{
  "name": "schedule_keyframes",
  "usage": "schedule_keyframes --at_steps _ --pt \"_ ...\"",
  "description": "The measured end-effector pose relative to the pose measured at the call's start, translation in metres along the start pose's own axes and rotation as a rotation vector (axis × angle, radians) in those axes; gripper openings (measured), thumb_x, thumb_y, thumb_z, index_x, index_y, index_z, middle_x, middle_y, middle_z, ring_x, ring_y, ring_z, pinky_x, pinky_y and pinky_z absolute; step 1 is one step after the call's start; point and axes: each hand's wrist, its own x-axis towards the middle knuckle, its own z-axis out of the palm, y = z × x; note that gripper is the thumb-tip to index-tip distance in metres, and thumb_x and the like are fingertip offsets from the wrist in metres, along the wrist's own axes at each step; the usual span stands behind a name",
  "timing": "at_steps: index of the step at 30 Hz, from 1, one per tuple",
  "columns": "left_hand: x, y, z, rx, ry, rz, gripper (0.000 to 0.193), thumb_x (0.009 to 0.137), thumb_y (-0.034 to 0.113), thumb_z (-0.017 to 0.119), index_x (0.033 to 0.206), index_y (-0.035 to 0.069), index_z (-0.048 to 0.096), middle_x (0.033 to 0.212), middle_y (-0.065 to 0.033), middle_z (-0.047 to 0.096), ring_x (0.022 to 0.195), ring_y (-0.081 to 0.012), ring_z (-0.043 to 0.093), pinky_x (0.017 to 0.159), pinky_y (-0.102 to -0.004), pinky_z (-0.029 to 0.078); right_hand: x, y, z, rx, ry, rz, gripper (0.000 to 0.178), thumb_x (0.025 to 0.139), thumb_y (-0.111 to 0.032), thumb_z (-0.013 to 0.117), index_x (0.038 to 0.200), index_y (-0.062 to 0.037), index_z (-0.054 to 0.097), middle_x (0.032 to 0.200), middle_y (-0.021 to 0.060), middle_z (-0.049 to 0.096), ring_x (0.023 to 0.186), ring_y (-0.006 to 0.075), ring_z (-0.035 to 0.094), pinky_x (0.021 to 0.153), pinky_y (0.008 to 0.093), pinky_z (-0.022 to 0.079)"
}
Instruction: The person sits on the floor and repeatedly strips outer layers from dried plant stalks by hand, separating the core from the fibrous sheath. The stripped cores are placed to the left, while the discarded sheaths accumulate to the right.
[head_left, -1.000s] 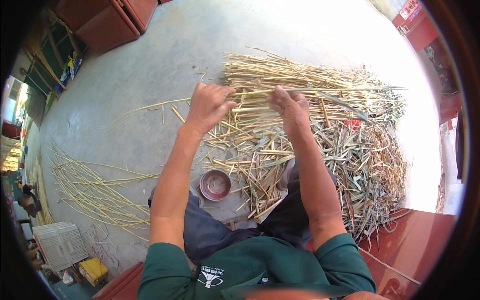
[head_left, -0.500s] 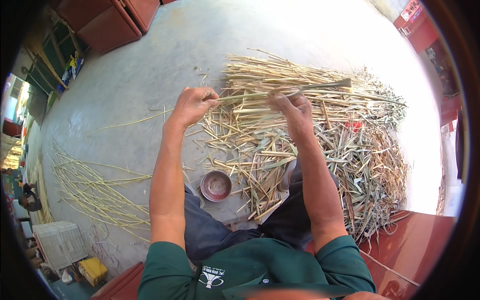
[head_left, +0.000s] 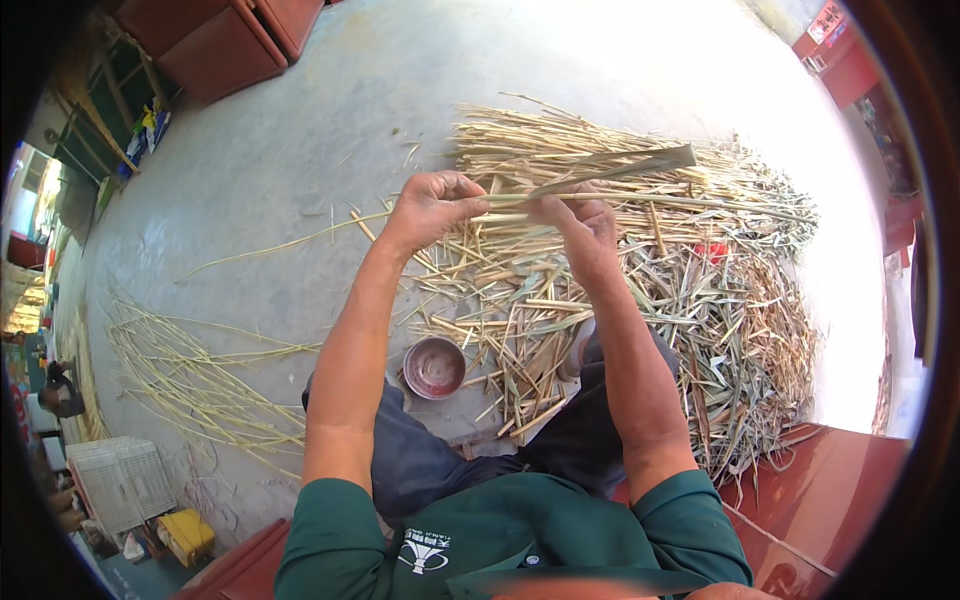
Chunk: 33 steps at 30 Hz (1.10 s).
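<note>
A long, thin plant stalk [head_left: 330,230] stretches sideways between my hands, its bare pale end reaching out to the left. My left hand [head_left: 438,208] is closed in a pinch around it. A short gap away, my right hand [head_left: 585,222] pinches the same stalk, thumb and fingers together. From beside the right fingers a flat grey-green leaf [head_left: 640,165] sticks out to the upper right. Both hands hover over the near-left side of a bundle of straw-coloured stalks [head_left: 530,145] lying on the floor.
Stripped leaves and broken bits [head_left: 720,340] heap up at the right. Bare thin stalks [head_left: 200,375] lie on the floor at left. A small reddish-brown bowl [head_left: 434,368] stands between my legs. White crate [head_left: 120,485] and yellow box [head_left: 187,537] sit lower left; red furniture [head_left: 215,50] is at upper left.
My left hand has moved right, closer to my right hand, which has shifted little. The leaf beside my right hand has swung slightly upward at its free end.
</note>
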Motion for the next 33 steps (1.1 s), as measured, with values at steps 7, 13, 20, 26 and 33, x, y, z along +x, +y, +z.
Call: schedule_keyframes --at_steps 7,13,20,26,33 --pt "0.003 0.006 -0.041 -0.084 0.315 0.178 0.02 0.093 0.019 0.077 0.097 0.0 0.072 0.09 -0.009 0.075 0.083 -0.0119 0.068 0.079 -0.0242 0.055 -0.002 0.009 -0.003 0.127 0.009 0.086 0.01 0.099 -0.005 0.058 0.102 0.0026 0.064 0.106 0.0158 0.071 0.097 0.023 0.074 0.083 0.0319 0.061" --pt "-0.001 0.007 -0.078 0.421 0.638 0.172 0.026 0.089 0.024 0.079 0.103 0.003 0.071 0.09 -0.0069 0.076 0.075 -0.0168 0.07 0.066 -0.0307 0.05 -0.002 0.011 -0.011 0.148 0.04 0.111 0.012 0.099 -0.008 0.059 0.107 0.0008 0.062 0.106 0.0162 0.071 0.096 0.0248 0.074 0.083 0.0343 0.061" --pt "0.001 0.01 0.003 0.789 0.286 0.705 0.019 0.088 0.018 0.076 0.1 0.003 0.075 0.086 -0.0111 0.075 0.074 -0.0213 0.07 0.068 -0.0319 0.052 -0.003 0.023 0.01 0.199 -0.046 0.11 0.015 0.1 -0.01 0.063 0.108 0.0028 0.061 0.1 0.0165 0.072 0.09 0.0225 0.074 0.079 0.0329 0.063" --pt "-0.002 0.006 0.02 0.433 0.004 0.295 0.019 0.085 0.024 0.078 0.09 0.006 0.077 0.076 -0.0133 0.071 0.068 -0.024 0.069 0.065 -0.0347 0.053 -0.002 0.018 0.01 0.124 0.028 0.092 0.014 0.099 -0.01 0.066 0.108 0.0006 0.063 0.1 0.0138 0.073 0.092 0.0195 0.073 0.078 0.0303 0.061" --pt "-0.007 0.01 -0.006 0.389 -0.045 0.124 0.018 0.088 0.022 0.076 0.093 0.005 0.077 0.078 -0.0078 0.073 0.069 -0.0156 0.068 0.067 -0.0308 0.052 0.003 -0.004 -0.009 0.13 0.088 0.115 0.015 0.095 -0.012 0.07 0.106 -0.0032 0.065 0.098 0.01 0.074 0.09 0.0163 0.071 0.082 0.0301 0.057"
